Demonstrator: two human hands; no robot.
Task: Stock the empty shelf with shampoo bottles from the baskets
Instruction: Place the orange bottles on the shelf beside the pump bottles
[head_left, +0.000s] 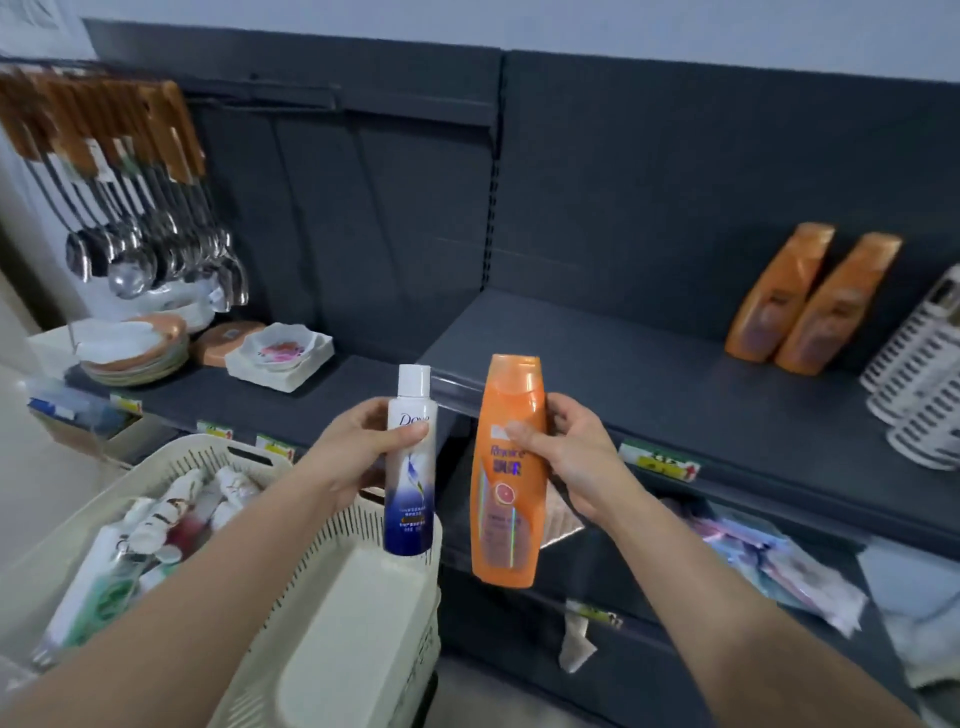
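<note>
My left hand (358, 441) grips a white and blue Dove bottle (409, 483) upright, just above the corner of a cream basket (332, 587). My right hand (566, 452) holds an orange shampoo bottle (506, 499) upright beside it, in front of the dark shelf (597, 364). Two more orange bottles (810, 306) stand at the back right of that shelf. The basket's far compartment holds several white bottles and tubes (156, 525).
White slotted baskets (919, 384) are stacked at the shelf's right end. Plates and bowls (140, 348) sit on the left shelf under hanging ladles (150, 254). Packets (769, 566) lie on the lower shelf. Price tags line the shelf edges.
</note>
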